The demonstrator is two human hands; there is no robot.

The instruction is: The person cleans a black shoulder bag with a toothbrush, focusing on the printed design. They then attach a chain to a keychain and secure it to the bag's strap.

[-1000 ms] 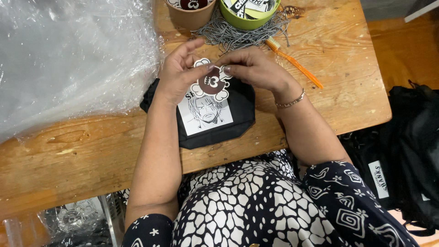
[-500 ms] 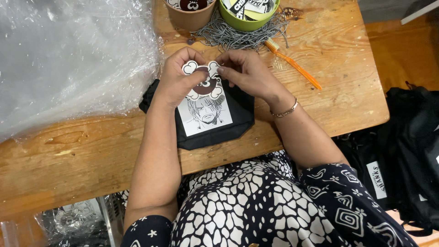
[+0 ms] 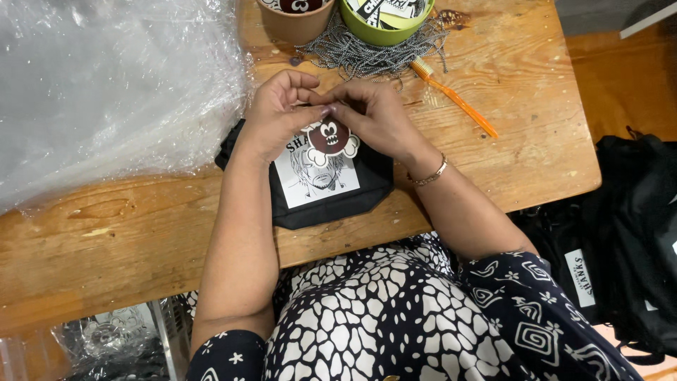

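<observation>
At the bottom of the frame a lap in a black-and-white patterned dress is seen, with both forearms reaching up to the centre. A black pouch (image 3: 310, 204) with a white printed portrait panel lies flat on the wooden table (image 3: 141, 233), just below the hands. A round dark-red charm (image 3: 329, 138) with a cartoon skull face is held over the pouch's upper edge, directly beneath the meeting fingertips. The left hand (image 3: 278, 113) and the right hand (image 3: 377, 116) are curled closed, pinching together at the charm's top; both are equally near it. What is pinched there, a loop or chain end, is hidden by the fingers. Farther up lie a heap of ball chain (image 3: 367, 53), an orange toothbrush (image 3: 455, 99) and two bowls cut off by the frame's top edge. Crumpled clear plastic (image 3: 106, 85) fills the upper left.
</observation>
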